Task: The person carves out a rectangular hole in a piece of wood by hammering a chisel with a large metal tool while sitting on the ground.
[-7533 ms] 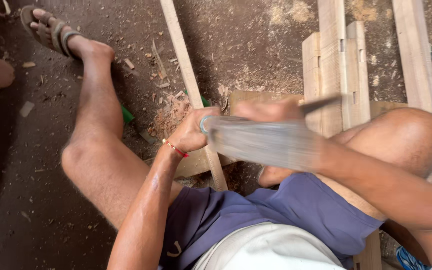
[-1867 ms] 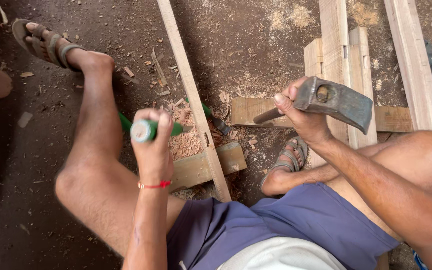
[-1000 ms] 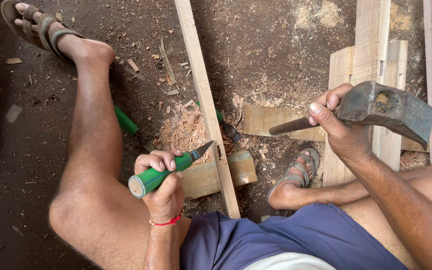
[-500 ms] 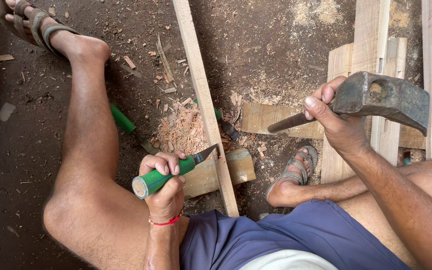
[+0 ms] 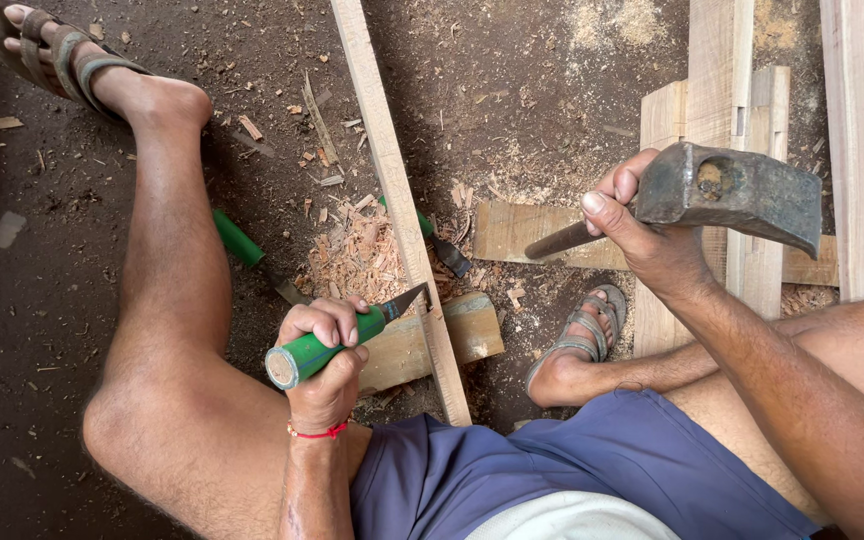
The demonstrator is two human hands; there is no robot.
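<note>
Left hand (image 5: pixel 327 352): clenched around a green-handled chisel (image 5: pixel 327 345), blade tip set against the left edge of a long narrow wooden strip (image 5: pixel 400 210). Strip lay lengthwise on the dirt floor (image 5: pixel 512 80), its near end resting across a short wood block (image 5: pixel 407 345). Right hand (image 5: pixel 647 240): grasped a hammer (image 5: pixel 727 190) by its handle, heavy metal head raised above stacked planks (image 5: pixel 722 60). Pale wood chips (image 5: pixel 357 255) lay heaped just left of the strip. A second green-handled chisel (image 5: pixel 242 245) lay on the floor beside the left leg.
</note>
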